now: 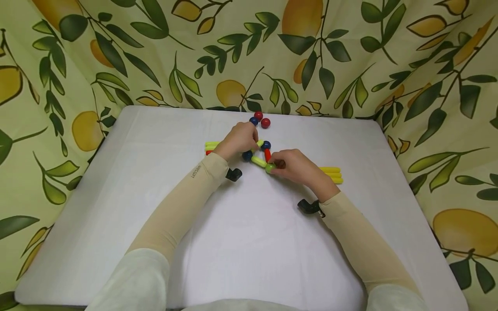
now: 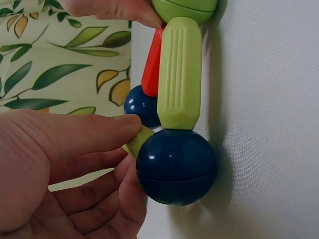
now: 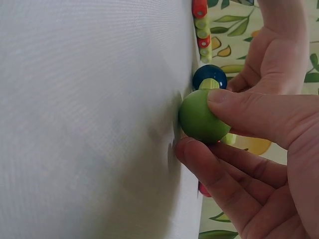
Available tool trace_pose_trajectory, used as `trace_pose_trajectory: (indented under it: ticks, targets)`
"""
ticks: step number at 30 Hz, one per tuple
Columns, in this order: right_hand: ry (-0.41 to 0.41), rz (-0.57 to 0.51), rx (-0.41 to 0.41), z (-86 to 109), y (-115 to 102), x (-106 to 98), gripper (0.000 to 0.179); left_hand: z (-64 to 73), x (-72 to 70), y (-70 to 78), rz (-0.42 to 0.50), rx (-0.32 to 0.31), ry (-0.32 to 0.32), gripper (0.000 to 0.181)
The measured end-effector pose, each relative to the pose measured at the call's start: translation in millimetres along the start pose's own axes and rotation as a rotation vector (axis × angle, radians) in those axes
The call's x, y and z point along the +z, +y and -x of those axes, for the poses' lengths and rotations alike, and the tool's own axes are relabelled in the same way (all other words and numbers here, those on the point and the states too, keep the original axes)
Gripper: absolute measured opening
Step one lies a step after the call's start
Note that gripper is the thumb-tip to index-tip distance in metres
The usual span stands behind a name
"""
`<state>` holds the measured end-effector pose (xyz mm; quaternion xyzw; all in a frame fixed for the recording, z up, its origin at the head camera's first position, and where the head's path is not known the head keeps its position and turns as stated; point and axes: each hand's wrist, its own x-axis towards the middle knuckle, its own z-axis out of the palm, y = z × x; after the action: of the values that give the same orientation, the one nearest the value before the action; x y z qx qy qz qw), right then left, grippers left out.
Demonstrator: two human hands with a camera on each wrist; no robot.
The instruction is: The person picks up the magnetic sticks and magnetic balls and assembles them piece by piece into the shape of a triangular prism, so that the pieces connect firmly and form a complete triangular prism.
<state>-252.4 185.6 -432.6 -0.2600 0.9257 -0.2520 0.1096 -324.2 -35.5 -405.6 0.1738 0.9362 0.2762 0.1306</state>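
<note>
Toward the far side of the white table (image 1: 253, 242), the left hand (image 1: 240, 139) pinched a yellow-green rod (image 2: 135, 145) between thumb and fingers, one end of the rod meeting the nearer blue ball (image 2: 175, 167). The right hand (image 1: 293, 166) pinched the green ball (image 3: 202, 117) between thumb and fingertips. A second yellow-green rod (image 2: 180, 74) linked that green ball to the nearer blue ball, while a red rod (image 1: 267, 155) ran from beside the right fingertips to the farther blue ball (image 1: 266, 145). Beyond the left hand sat two red balls (image 1: 265, 123) and another blue ball (image 1: 253, 121). Yellow-green and red rods (image 1: 212, 144) lay beside the left wrist, partly hidden, and yellow rods (image 1: 330, 169) lay beside the right hand.
</note>
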Motion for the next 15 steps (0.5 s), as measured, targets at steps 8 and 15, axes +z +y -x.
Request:
trace_pose_trajectory:
  ticks: [8,15]
  targets:
    - [0.010,-0.001,0.005,0.3,0.1,1.2,0.023,-2.0,0.4,-0.5,-0.043,0.001,-0.035,0.012]
    - [0.011,-0.001,0.000,0.1,-0.1,1.9,0.023,-2.5,1.9,0.6,-0.074,0.005,-0.057,0.015]
